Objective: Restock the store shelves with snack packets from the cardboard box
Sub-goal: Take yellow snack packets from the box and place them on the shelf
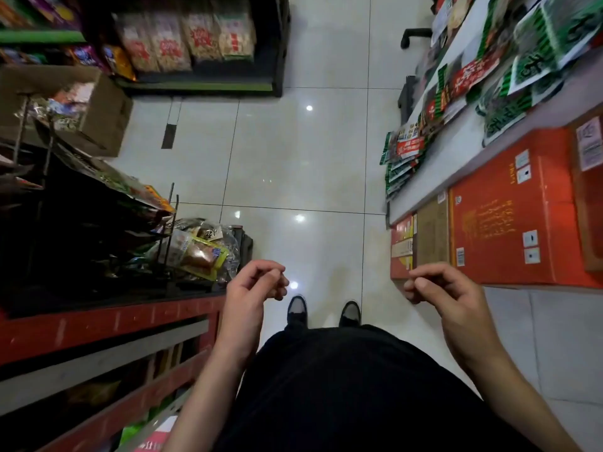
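The left hand (251, 285) and right hand (437, 288) hang loosely curled above the tiled floor (293, 158), each grip released and holding nothing. Far left, the cardboard box (81, 106) of snack packets sits beside the dark shelves (202, 83). More packets (509, 70) lie along the right shelf, near an orange carton (509, 216)

Glossy pale floor tiles (293, 151) run ahead of the fingers. Two dark shoes (297, 309) stand just beyond and between the fingers. A flat red carton (509, 220) lies beyond the right fingers; a black chair base (416, 35) sits far ahead.
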